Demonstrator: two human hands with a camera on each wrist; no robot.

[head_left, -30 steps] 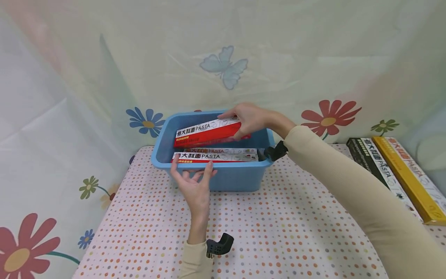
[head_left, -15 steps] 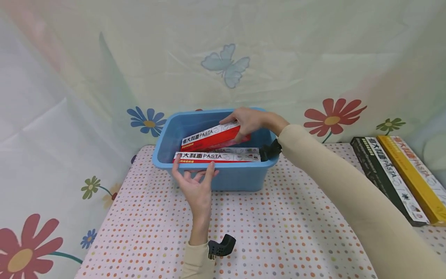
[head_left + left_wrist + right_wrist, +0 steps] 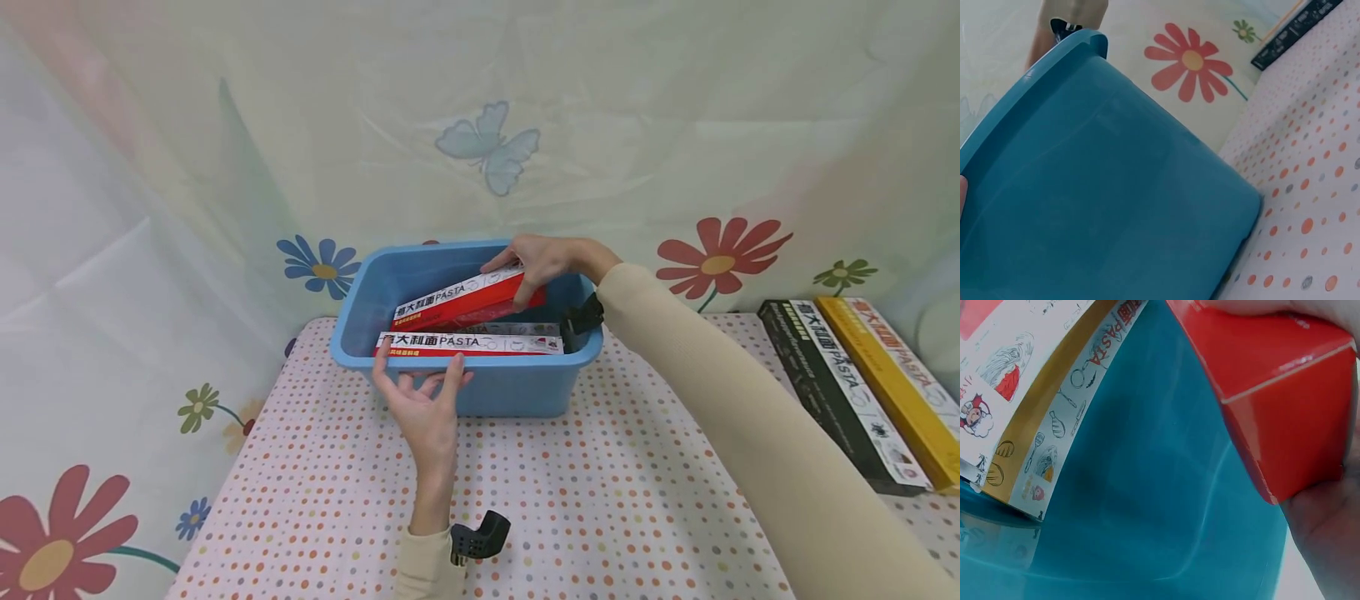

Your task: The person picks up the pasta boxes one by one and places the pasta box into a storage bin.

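Note:
My right hand (image 3: 543, 260) grips the right end of a red-and-white pasta box (image 3: 457, 302) inside the blue plastic bin (image 3: 517, 393). This box tilts, its left end lower; its red end face (image 3: 1291, 437) fills the upper right of the right wrist view. Along the bin's front wall lies another red-and-white pasta box (image 3: 487, 342), with a yellow-and-white pasta box (image 3: 1054, 425) beside it in the right wrist view. My left hand (image 3: 423, 421) holds the bin's front rim, thumb and index finger over it, the other fingers curled below.
A black pasta box (image 3: 840, 396) and a yellow pasta box (image 3: 892, 379) lie side by side at the table's right. Dotted cloth covers the table (image 3: 585, 508). A flowered curtain (image 3: 600, 167) hangs right behind the bin.
My right hand has lowered the red pasta box deeper into the bin, shifting it slightly right and tilting it more. My left hand keeps its hold on the rim.

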